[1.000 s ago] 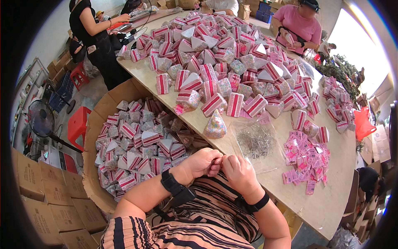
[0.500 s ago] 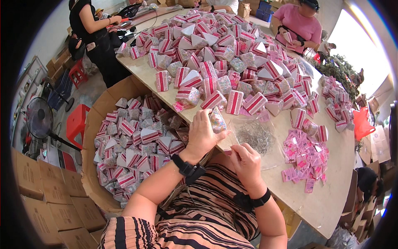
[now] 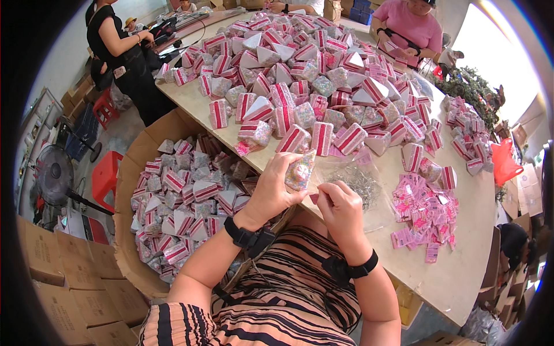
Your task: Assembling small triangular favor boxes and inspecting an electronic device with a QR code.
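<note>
1. Left hand (image 3: 271, 193): closed around a small clear packet (image 3: 300, 170) of pastel speckled beads, raised just above the near edge of the long table (image 3: 456, 277). The packet stood upright with its pointed top clear of the fingers, probably so that the top could be worked on.
2. Right hand (image 3: 340, 210): fingers pinched narrowly on a small pink piece (image 3: 314, 198), too small to identify, just right of and below the packet and close enough to meet it.
3. Clear plastic bag (image 3: 360, 181): lay flat on the table just right of the packet, holding thin silvery wire-like bits, within easy reach of the right hand.
4. Pink paper tags (image 3: 424, 210): loose heap of small flat rectangles, farther right of the packet on the table.
5. Finished packets (image 3: 300, 81): large pile behind the held packet, wedge-shaped, glossy, with red-and-white striped and pale faces.
6. Cardboard drum (image 3: 130, 173): round and brown, on the floor left of the packet, filled with similar wedge-shaped packets, apparently as bulk storage.
7. Black wrist straps (image 3: 248, 236): one on each forearm.
8. Two other people stood or sat at the far end of the table, well beyond the packet.
</note>
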Demonstrator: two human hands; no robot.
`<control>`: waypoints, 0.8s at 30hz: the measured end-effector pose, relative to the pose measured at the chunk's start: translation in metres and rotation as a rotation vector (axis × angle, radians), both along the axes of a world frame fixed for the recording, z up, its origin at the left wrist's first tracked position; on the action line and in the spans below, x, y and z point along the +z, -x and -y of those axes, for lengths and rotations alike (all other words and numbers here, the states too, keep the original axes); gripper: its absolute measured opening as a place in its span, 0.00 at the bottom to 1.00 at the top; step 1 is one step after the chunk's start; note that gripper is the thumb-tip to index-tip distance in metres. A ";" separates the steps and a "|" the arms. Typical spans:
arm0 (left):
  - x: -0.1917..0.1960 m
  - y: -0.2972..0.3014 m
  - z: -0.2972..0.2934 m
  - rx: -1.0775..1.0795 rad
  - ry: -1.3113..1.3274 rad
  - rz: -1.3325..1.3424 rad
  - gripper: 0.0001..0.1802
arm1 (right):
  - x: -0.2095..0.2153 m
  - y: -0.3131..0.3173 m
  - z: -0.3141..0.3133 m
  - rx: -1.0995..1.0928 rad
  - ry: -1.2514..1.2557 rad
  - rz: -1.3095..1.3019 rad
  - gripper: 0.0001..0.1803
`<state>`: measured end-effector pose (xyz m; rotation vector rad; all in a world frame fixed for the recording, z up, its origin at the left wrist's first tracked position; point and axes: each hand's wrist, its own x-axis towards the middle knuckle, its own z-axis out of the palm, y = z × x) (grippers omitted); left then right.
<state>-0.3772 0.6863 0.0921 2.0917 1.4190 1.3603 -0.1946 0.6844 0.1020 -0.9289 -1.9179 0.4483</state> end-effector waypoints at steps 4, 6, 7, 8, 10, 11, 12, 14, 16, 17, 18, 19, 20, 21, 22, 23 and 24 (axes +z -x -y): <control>0.005 -0.003 0.003 -0.040 -0.030 -0.017 0.36 | 0.005 0.009 -0.002 0.004 -0.035 0.031 0.06; 0.006 -0.005 0.004 -0.039 -0.041 -0.038 0.36 | 0.007 0.010 -0.001 -0.007 -0.043 0.057 0.06; 0.007 -0.006 0.004 -0.043 -0.058 -0.049 0.34 | 0.007 0.010 -0.001 -0.017 -0.051 0.084 0.06; 0.007 -0.006 0.004 -0.047 -0.076 -0.060 0.33 | 0.007 0.010 -0.001 -0.017 -0.051 0.085 0.06; 0.007 -0.007 0.005 -0.050 -0.073 -0.068 0.34 | 0.005 0.009 -0.002 -0.021 -0.067 0.083 0.06; 0.007 -0.007 0.004 -0.054 -0.070 -0.076 0.35 | 0.004 0.009 -0.002 -0.022 -0.067 0.084 0.06; 0.007 -0.008 0.004 -0.055 -0.070 -0.075 0.35 | 0.003 0.008 -0.002 -0.023 -0.072 0.080 0.06; 0.008 -0.010 0.005 -0.061 -0.094 -0.092 0.35 | 0.002 0.007 -0.002 -0.024 -0.077 0.075 0.06; 0.007 -0.010 0.006 -0.058 -0.093 -0.100 0.35 | 0.003 0.007 -0.002 -0.030 -0.067 0.089 0.05; 0.008 -0.010 0.006 -0.056 -0.092 -0.108 0.34 | 0.003 0.007 -0.001 -0.030 -0.067 0.088 0.05; 0.009 -0.010 0.006 -0.056 -0.092 -0.109 0.34 | 0.004 0.007 -0.001 -0.030 -0.057 0.092 0.05; 0.010 -0.010 0.007 -0.044 -0.103 -0.136 0.34 | 0.004 0.006 0.000 -0.031 -0.048 0.096 0.05; 0.011 -0.010 0.007 -0.032 -0.113 -0.162 0.34 | 0.005 0.006 0.000 -0.032 -0.047 0.096 0.05; 0.012 -0.011 0.008 -0.034 -0.113 -0.163 0.34 | 0.007 0.006 0.001 -0.039 -0.029 0.101 0.04; 0.012 -0.011 0.008 -0.024 -0.141 -0.196 0.33 | 0.009 0.006 0.002 -0.047 -0.011 0.106 0.03; 0.013 -0.011 0.008 -0.012 -0.169 -0.229 0.33 | 0.010 0.005 0.002 -0.048 -0.011 0.105 0.03; 0.014 -0.013 0.009 -0.013 -0.169 -0.230 0.33 | 0.012 0.005 0.002 -0.043 0.008 0.104 0.04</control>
